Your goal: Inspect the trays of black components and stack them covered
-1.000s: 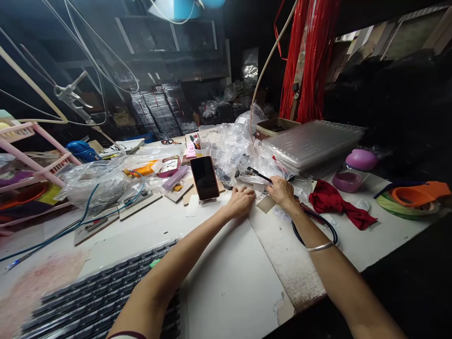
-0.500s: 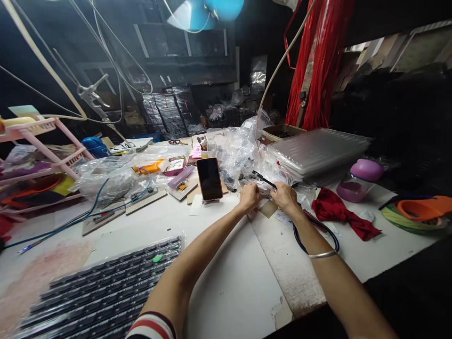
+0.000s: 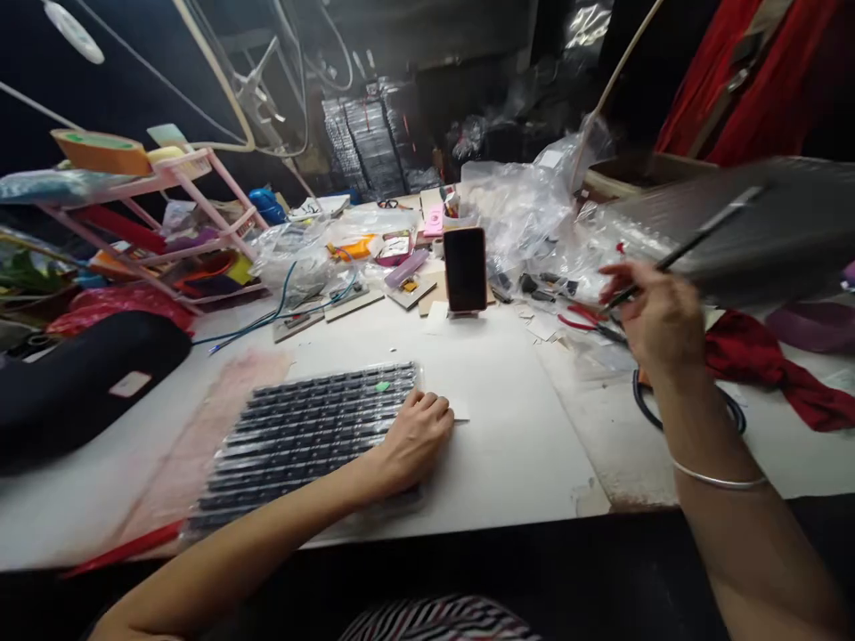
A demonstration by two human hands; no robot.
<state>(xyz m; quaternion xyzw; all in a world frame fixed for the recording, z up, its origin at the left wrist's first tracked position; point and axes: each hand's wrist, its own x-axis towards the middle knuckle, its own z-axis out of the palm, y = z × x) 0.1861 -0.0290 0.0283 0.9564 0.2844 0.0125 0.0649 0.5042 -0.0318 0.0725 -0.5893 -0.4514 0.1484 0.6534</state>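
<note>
My left hand (image 3: pixel 415 436) is closed at the right edge of a clear plastic tray (image 3: pixel 321 427) filled with rows of small black parts. A thin pale card (image 3: pixel 461 415) sticks out from under its fingers. Farther right, my right hand (image 3: pixel 661 316), somewhat blurred, is raised above the table with its fingers closed around a slim black pen (image 3: pixel 701 233) pointing up and to the right. Red-handled pliers (image 3: pixel 580 319) lie just left of this hand. On the tray's top row is a small green sticker (image 3: pixel 382 386).
A phone (image 3: pixel 466 271) stands upright at mid-table. Behind it are crumpled plastic bags (image 3: pixel 514 200). A pink rack (image 3: pixel 220 200) and a black case (image 3: pixel 93 383) are at left; a red cloth (image 3: pixel 768 365) and a looped dark cable (image 3: pixel 645 405) at right.
My left hand has moved from the back of the table down to the tray, with a card at its fingers. My right hand has lifted to the right with the pen. The view has shifted left.
</note>
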